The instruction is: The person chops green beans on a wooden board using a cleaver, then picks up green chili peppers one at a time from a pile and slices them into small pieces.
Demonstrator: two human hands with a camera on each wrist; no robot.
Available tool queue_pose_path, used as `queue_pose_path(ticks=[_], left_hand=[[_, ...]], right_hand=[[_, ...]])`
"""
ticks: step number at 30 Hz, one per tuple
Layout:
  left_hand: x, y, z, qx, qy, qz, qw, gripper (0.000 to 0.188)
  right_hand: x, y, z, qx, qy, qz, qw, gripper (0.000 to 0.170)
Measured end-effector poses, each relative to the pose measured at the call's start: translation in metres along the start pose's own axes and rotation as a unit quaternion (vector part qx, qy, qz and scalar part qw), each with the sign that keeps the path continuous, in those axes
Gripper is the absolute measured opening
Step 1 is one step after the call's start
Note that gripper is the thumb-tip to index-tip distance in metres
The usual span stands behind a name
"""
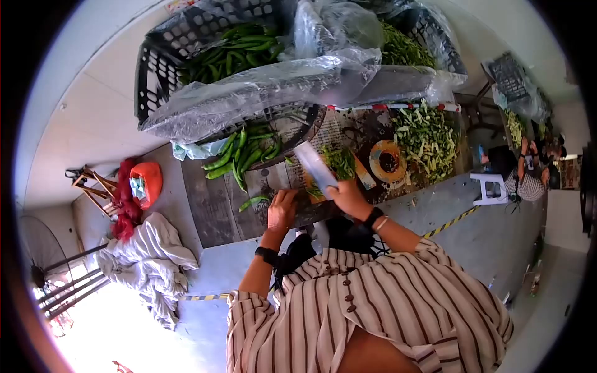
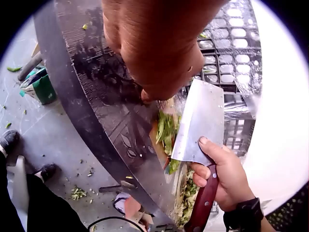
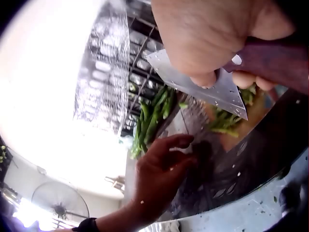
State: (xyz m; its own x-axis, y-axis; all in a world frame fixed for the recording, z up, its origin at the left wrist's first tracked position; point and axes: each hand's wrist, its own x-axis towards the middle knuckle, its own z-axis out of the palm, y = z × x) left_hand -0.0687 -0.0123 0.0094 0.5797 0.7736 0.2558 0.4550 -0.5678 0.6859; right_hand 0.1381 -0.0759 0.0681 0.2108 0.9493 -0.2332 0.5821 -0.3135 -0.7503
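My right hand (image 1: pixel 351 200) grips a cleaver (image 1: pixel 314 165) by its dark red handle (image 2: pixel 203 198), its thumb against the blade. The wide blade is tilted beside cut green pieces (image 1: pixel 339 163) on a small board (image 3: pixel 236 142). My left hand (image 1: pixel 282 210) is above the table near its front edge, left of the cleaver. In the right wrist view the left hand (image 3: pixel 159 166) has bent fingers, a gap between thumb and forefinger, and nothing visible in it. Whole green peppers (image 1: pixel 239 154) lie in a pile beyond it, with one loose pepper (image 1: pixel 254 203) closer.
Plastic-lined crates (image 1: pixel 155 81) of peppers and cut pieces stand behind the dark table (image 1: pixel 211 214). A round orange-rimmed item (image 1: pixel 377 160) and a large chopped heap (image 1: pixel 429 140) lie to the right. Another person (image 1: pixel 528 180) sits far right near a white stool (image 1: pixel 488 186).
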Motion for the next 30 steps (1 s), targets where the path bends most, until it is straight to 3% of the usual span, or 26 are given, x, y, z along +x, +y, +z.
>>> queue_pose_path(ticks=[2,6,11,13,15,17,19,21,25,27,30], left_hand=[[0.007,0.008,-0.002,-0.007,-0.057,-0.063,0.996,0.041],[0.023,0.019,0.018,-0.015,-0.129,-0.103,0.986,0.055],[0.053,0.041,0.043,0.029,-0.196,-0.081,0.977,0.058],[0.067,0.048,0.054,-0.034,-0.216,-0.113,0.969,0.058],[0.077,0.05,0.067,-0.033,-0.223,-0.108,0.968,0.055],[0.079,0.042,0.086,-0.022,-0.141,-0.047,0.989,0.052],[0.088,0.05,0.085,-0.02,-0.137,-0.028,0.99,0.052],[0.093,0.06,0.077,-0.065,-0.198,-0.109,0.972,0.05],[0.088,0.073,0.063,-0.035,-0.17,-0.089,0.981,0.053],[0.083,0.072,0.053,-0.018,-0.171,-0.145,0.974,0.054],[0.07,0.06,0.039,-0.008,-0.13,-0.106,0.986,0.052]], right_hand=[[-0.015,0.009,-0.02,0.032,0.055,0.037,0.997,0.03],[-0.042,0.036,-0.046,0.096,0.138,0.103,0.98,0.031],[-0.079,0.075,-0.059,0.202,0.202,0.192,0.939,0.033],[-0.088,0.083,-0.062,0.225,0.221,0.228,0.921,0.032],[-0.096,0.091,-0.069,0.213,0.23,0.204,0.928,0.033],[-0.099,0.101,-0.071,0.222,0.243,0.209,0.921,0.031],[-0.102,0.107,-0.071,0.231,0.25,0.213,0.916,0.03],[-0.102,0.108,-0.075,0.236,0.25,0.212,0.915,0.03],[-0.102,0.105,-0.082,0.277,0.231,0.252,0.898,0.032],[-0.099,0.11,-0.082,0.244,0.234,0.238,0.911,0.033],[-0.095,0.111,-0.085,0.23,0.232,0.234,0.916,0.033]])
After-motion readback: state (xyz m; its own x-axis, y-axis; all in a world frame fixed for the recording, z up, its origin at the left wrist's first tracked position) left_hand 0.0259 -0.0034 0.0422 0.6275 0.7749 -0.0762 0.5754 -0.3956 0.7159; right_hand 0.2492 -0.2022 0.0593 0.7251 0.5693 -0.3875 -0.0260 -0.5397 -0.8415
